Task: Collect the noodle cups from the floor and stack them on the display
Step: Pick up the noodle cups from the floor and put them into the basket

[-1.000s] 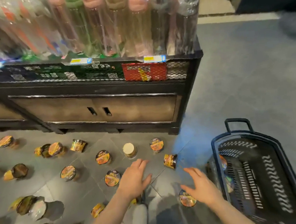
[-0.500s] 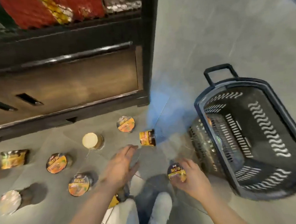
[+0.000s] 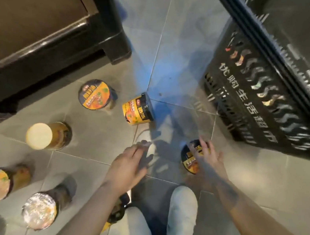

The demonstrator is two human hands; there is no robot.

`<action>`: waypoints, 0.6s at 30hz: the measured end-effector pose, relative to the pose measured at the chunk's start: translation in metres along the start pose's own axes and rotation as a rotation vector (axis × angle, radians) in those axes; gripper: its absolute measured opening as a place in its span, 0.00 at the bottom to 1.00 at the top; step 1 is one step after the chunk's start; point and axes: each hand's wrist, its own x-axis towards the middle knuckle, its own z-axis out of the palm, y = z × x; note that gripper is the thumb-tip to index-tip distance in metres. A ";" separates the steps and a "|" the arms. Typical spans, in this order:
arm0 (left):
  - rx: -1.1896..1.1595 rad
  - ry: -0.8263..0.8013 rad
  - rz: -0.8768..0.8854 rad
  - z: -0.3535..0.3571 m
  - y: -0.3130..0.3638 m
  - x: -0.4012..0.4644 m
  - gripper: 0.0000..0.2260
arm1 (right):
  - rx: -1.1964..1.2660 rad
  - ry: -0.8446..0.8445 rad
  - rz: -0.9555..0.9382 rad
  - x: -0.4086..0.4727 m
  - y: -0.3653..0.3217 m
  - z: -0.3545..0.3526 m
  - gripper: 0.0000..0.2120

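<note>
From the head view, your right hand [image 3: 206, 158] lies over the nearest cup [image 3: 190, 158], which sits on the floor [image 3: 160, 30] just beside the basket [image 3: 262, 90]; the fingers are spread across its lid, but motion blur hides whether they have closed on it, so you cannot tell if it is gripped yet. Your left hand [image 3: 126, 166] hovers flat and relaxed, fingers straight, holding nothing. The relation to mind is this: a toppled cup [image 3: 137, 109] lies on its side straight ahead of your left fingertips, its long axis running roughly left to right with the black-rimmed lid end toward the basket. It is nearer your left hand than your right, so the left looks the natural one to take it. Further left, an upright cup [image 3: 93, 94] stands near the foot of the display [image 3: 47, 50], and more cups lie beyond it: a pale-bottomed cup [image 3: 39, 136] and two foil-topped ones at the left edge. None is on the display yet, so the collecting seems barely begun.
</note>
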 end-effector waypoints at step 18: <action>0.039 -0.012 -0.149 -0.031 -0.053 0.111 0.47 | 0.165 0.150 0.035 0.069 -0.021 -0.087 0.53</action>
